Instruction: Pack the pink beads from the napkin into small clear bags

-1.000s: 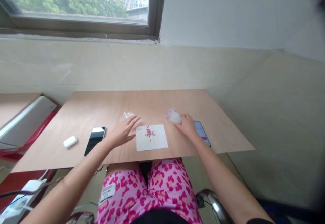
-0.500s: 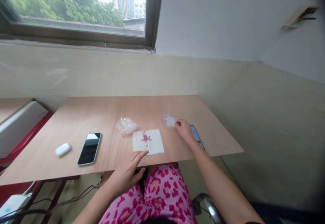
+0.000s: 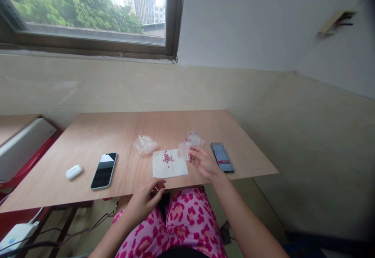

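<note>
A small clear plastic bag is pinched between the thumb and fingers of my right hand, above the right edge of a white paper sheet. Several small red-pink beads lie clustered on that sheet; their exact kind is too small to tell. Just behind the held bag lies a pile of clear bags with some pink in it. My left hand hovers at the table's front edge, below the sheet, its fingers loosely bent, apart from the thumb and holding nothing.
Left of the sheet sits a crumpled heap of clear bags. A dark phone and a white earbud case lie farther left on the wooden table. Another phone, partly pixelated, rests to the right.
My right hand has moved left and nearer from the bag pile, with a small bag now in its fingers. My left hand has drawn back from the sheet's front edge, its fingers more bent.
</note>
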Demonstrator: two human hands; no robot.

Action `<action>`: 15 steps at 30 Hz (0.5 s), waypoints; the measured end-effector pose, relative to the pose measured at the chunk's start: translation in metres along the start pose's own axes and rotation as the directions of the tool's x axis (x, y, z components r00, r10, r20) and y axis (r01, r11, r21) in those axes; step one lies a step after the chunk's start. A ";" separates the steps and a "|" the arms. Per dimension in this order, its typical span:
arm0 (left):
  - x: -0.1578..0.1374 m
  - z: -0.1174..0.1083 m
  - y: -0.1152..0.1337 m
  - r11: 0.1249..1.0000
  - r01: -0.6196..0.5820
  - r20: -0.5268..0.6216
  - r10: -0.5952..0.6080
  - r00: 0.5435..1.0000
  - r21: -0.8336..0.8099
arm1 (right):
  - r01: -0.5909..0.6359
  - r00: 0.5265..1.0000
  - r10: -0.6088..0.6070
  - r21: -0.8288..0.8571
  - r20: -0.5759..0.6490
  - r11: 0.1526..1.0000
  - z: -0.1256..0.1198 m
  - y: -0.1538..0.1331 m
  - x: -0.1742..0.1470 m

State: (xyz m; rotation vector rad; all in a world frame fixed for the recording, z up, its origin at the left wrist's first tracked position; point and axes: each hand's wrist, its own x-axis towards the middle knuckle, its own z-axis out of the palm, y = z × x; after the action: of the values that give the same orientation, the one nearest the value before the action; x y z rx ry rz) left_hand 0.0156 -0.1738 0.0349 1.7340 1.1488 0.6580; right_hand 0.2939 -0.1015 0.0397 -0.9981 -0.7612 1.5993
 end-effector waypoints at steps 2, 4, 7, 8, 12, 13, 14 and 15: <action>0.001 0.001 0.002 0.998 0.044 -0.030 -0.046 0.999 -0.051 | -0.068 0.997 0.068 -0.005 0.039 0.998 0.014 0.010 -0.012; 0.002 0.002 0.004 0.991 0.068 -0.061 -0.075 0.995 -0.117 | -0.114 0.989 0.118 -0.047 0.090 0.992 0.027 0.021 -0.023; 0.001 0.006 0.005 0.964 0.058 -0.088 -0.084 0.993 -0.258 | -0.191 0.970 0.210 -0.147 0.124 0.970 0.042 0.038 -0.037; 0.000 0.009 0.004 0.951 0.058 -0.084 -0.087 0.993 -0.304 | -0.205 0.963 0.233 -0.196 0.133 0.959 0.045 0.044 -0.040; -0.004 0.021 -0.002 0.924 0.144 -0.029 -0.165 0.986 -0.355 | -0.153 0.944 0.234 -0.319 0.232 0.935 0.052 0.066 -0.053; -0.005 0.024 -0.004 0.925 0.168 -0.026 -0.188 0.982 -0.342 | -0.140 0.940 0.229 -0.328 0.251 0.934 0.053 0.071 -0.055; -0.006 0.027 -0.007 0.926 0.183 -0.028 -0.204 0.979 -0.330 | -0.131 0.938 0.228 -0.340 0.263 0.931 0.054 0.075 -0.057; -0.006 0.030 -0.010 0.927 0.192 -0.031 -0.213 0.977 -0.321 | -0.125 0.935 0.229 -0.354 0.269 0.927 0.055 0.078 -0.058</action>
State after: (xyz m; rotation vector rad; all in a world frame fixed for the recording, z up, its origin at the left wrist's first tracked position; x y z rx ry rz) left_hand 0.0327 -0.1896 0.0133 1.3113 1.1770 0.7315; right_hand 0.2159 -0.1760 0.0103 -1.0952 -1.2144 1.8512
